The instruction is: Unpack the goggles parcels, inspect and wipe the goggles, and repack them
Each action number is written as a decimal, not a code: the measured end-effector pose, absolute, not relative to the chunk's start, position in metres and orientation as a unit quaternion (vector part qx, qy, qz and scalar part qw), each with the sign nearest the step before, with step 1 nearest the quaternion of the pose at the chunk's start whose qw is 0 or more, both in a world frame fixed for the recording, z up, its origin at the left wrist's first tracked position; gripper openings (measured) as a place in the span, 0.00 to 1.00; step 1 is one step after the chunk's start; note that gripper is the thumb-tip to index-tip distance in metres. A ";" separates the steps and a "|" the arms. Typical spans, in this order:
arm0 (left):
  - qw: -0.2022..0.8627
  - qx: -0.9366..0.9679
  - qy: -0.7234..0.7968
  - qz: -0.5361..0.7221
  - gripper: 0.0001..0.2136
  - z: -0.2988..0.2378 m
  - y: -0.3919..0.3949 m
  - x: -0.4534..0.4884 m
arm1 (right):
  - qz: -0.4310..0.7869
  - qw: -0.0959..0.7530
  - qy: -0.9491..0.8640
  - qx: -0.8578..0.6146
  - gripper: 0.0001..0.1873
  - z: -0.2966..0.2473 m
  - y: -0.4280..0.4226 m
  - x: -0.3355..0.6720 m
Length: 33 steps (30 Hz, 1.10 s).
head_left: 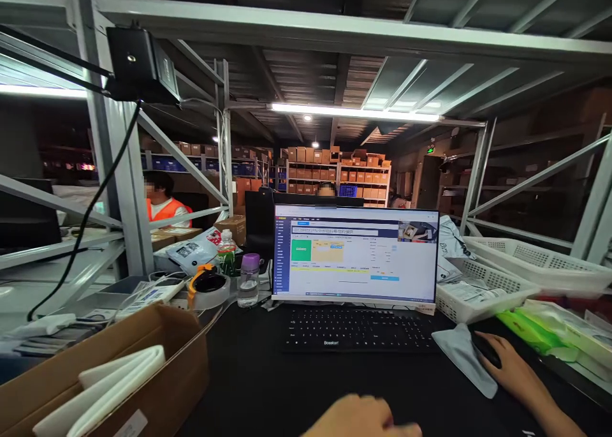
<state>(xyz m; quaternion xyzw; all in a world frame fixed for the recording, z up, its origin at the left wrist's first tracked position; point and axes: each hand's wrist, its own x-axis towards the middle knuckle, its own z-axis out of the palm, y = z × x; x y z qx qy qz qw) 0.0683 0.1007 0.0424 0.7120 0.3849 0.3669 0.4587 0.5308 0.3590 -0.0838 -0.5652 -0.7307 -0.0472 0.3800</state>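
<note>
My right hand (507, 355) rests over a black computer mouse (486, 349), its fingers curved round it. Beneath the mouse lies a grey mouse pad (461, 354). At the bottom edge, partly cut off, my left hand (354, 418) hovers over or rests on the black desk (258, 373); its fingers are curled in and whatever they may hold is hidden. Ahead of both hands sits a black keyboard (358, 330). Behind it stands a lit monitor (356, 255) showing a page with a green block, a yellow block and a small camera picture.
An open cardboard box (191, 373) with white foam (119, 379) stands at left. Behind it are a tape roll (210, 290), a purple-capped bottle (248, 284) and a green-labelled bottle (226, 255). White baskets (482, 303) and a green packet (530, 335) lie right. A person (165, 201) sits beyond the rack.
</note>
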 end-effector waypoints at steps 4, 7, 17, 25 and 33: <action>0.191 0.754 0.513 0.362 0.30 0.062 0.133 0.030 | -0.051 0.373 -0.734 -0.565 0.29 -0.094 0.359 0.537; 0.121 0.694 0.605 0.372 0.25 0.043 0.167 0.005 | -0.066 0.350 -0.738 -0.574 0.28 -0.096 0.358 0.538; 0.022 0.677 0.683 0.272 0.26 -0.021 0.201 -0.030 | -0.095 0.311 -0.728 -0.603 0.31 -0.098 0.359 0.538; 0.009 0.676 0.691 0.256 0.25 -0.023 0.201 -0.031 | -0.116 0.311 -0.738 -0.588 0.29 -0.100 0.359 0.538; 0.004 0.679 0.683 0.269 0.23 -0.022 0.201 -0.031 | -0.112 0.300 -0.737 -0.594 0.29 -0.099 0.357 0.536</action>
